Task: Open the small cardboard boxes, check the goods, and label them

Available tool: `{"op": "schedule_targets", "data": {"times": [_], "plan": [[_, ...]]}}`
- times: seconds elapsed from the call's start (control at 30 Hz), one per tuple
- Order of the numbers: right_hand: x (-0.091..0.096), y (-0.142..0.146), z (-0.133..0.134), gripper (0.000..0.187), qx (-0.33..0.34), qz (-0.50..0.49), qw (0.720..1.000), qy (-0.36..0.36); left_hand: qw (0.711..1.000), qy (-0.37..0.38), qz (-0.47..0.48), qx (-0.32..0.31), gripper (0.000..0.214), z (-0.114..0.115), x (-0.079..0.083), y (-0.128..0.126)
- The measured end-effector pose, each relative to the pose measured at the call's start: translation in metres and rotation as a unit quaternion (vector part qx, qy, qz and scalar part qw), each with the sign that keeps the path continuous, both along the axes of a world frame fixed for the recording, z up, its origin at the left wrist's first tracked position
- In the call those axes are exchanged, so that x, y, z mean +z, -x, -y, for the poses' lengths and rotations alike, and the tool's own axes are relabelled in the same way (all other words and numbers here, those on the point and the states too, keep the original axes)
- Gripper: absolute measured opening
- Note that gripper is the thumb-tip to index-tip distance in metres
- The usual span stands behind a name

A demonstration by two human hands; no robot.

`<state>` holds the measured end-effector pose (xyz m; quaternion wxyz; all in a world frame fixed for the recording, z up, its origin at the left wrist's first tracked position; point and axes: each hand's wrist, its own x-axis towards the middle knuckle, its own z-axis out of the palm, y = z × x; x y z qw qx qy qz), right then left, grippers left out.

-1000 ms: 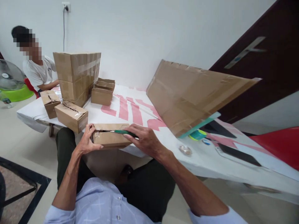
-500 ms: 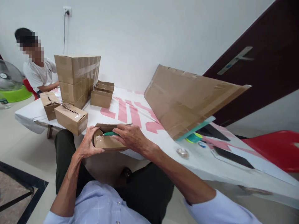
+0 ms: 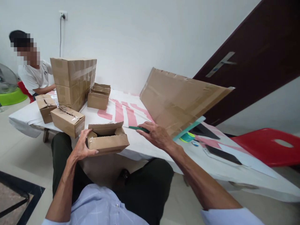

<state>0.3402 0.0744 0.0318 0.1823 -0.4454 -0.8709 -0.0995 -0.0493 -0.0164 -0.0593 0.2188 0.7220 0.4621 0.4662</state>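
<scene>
My left hand [image 3: 83, 146] grips the left end of a small cardboard box [image 3: 109, 143], thumb along the front and fingers at the back corner. The box sits at the table's front edge above my lap. Its top is open, with the back flap standing up and a dark interior; the contents are hidden. Right of the box, my right hand [image 3: 156, 133] is closed around a green box cutter [image 3: 140, 128], its thin tip pointing left towards the box. The cutter is apart from the cardboard.
Two small boxes [image 3: 67, 120] and a tall stack of cartons [image 3: 75, 78] stand at the left, beside an opened box [image 3: 97, 98]. A large cardboard sheet [image 3: 180, 100] leans at the right, near a tape roll [image 3: 187, 137] and a phone [image 3: 222, 154]. A co-worker [image 3: 35, 76] sits far left.
My right hand has drawn the cutter out from over the box and moved right. The box now shows its open top, with my left hand still on it.
</scene>
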Motion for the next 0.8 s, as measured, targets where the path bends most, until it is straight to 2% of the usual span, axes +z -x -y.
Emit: {"op": "schedule_targets", "data": {"times": [0.1,0.2,0.27,0.33,0.37,0.4,0.47,0.6,0.7,0.8], "plan": [[-0.052,-0.023,-0.019,0.031,-0.043,-0.108,0.993,0.008,1.0,0.011,0.009,0.005,0.107,-0.001,-0.002,0.001],[-0.116,-0.033,-0.031,0.03,-0.122,-0.169,0.977,0.041,1.0,0.013,0.014,0.006,0.107,-0.001,-0.002,0.001],[-0.153,-0.036,-0.035,0.03,-0.163,-0.193,0.966,0.054,1.0,0.014,0.019,0.007,0.108,-0.001,-0.003,0.002],[-0.174,-0.039,-0.039,0.031,-0.175,-0.206,0.961,0.055,0.999,0.021,0.027,0.009,0.108,-0.002,-0.003,0.003],[-0.178,-0.04,-0.04,0.032,-0.174,-0.214,0.96,0.051,0.999,0.026,0.032,0.01,0.108,-0.003,-0.003,0.003],[-0.177,-0.039,-0.04,0.033,-0.168,-0.223,0.959,0.044,0.999,0.031,0.037,0.011,0.109,-0.004,-0.003,0.003],[-0.161,-0.03,-0.038,0.035,-0.14,-0.251,0.957,0.023,0.998,0.04,0.045,0.01,0.109,-0.005,-0.002,0.002],[-0.103,0.015,-0.02,0.032,0.008,-0.277,0.96,-0.041,0.997,0.05,0.055,0.005,0.11,-0.008,0.0,-0.002],[-0.067,0.055,0.001,0.031,0.128,-0.203,0.97,-0.03,0.997,0.051,0.053,0.004,0.111,-0.008,0.002,-0.005],[-0.051,0.078,0.016,0.036,0.177,-0.104,0.979,0.019,0.998,0.05,0.047,0.001,0.112,-0.008,0.002,-0.006]]}}
